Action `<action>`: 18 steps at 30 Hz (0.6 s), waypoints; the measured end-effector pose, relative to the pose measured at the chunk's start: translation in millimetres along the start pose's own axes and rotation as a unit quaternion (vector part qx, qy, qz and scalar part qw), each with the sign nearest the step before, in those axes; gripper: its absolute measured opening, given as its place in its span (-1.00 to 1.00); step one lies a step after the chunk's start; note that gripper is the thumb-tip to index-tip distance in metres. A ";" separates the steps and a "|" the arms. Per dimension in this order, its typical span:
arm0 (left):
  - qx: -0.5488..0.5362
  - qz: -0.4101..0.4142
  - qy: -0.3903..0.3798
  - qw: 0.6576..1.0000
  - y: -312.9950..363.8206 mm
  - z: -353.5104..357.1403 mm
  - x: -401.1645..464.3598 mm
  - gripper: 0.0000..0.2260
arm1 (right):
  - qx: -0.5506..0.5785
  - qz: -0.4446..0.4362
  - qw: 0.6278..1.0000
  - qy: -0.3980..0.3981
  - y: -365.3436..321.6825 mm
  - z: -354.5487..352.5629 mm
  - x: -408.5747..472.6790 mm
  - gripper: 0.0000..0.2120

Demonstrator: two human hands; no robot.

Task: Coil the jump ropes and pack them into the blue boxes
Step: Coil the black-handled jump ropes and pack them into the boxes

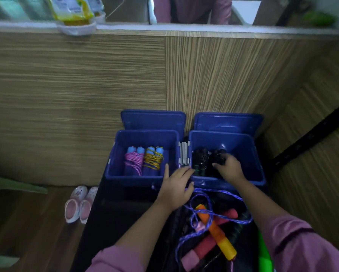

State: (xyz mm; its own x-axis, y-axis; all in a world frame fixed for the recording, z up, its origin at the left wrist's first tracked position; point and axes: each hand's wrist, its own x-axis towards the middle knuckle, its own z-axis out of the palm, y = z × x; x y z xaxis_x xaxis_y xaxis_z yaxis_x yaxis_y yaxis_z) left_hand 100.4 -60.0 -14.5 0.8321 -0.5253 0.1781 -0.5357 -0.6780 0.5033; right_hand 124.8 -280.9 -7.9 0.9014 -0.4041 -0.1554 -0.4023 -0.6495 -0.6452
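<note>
Two open blue boxes stand side by side on a dark surface. The left blue box [113,163] holds a coiled pink jump rope [134,160] and a coiled yellow jump rope [153,159], both with blue handles. The right blue box [257,160] holds black coiled ropes [200,160]. My right hand [228,168] reaches into the right box and is shut on a black coiled rope [218,154]. My left hand [177,186] rests with spread fingers over the near rims between the two boxes. Near me lies a loose purple rope [205,199] over orange-yellow handles [217,233] and red handles [206,245].
Each box's lid [153,119] leans behind it against a wood-grain counter front [76,95]. A pair of pink shoes [80,205] sits on the floor at the left. Another person [192,9] stands beyond the counter. A yellow packet [72,10] rests on the counter ledge.
</note>
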 end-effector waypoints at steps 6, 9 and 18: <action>0.017 0.065 0.035 0.997 -10.5 1.9 -59.8 -0.70 | 0.012 -0.163 0.984 0.070 -10.2 13.4 -67.8 -0.78; 0.041 0.020 -0.100 0.994 -7.4 0.6 -82.1 -0.67 | -0.020 -0.214 0.975 0.050 -7.5 22.5 -99.8 -0.80; -0.058 -0.231 -0.247 0.939 -23.9 22.1 -126.0 -0.56 | -0.020 -0.204 0.975 -0.087 7.1 55.1 -159.1 -0.84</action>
State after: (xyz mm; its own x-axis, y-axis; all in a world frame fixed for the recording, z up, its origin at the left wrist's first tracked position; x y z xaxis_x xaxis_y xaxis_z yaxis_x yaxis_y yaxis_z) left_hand 5.2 11.0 -67.6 0.7886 -0.3827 -0.4813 -0.0909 -0.8467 0.5242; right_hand -12.6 -185.7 -28.9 0.9998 0.0066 -0.0178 -0.0065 -0.7598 -0.6502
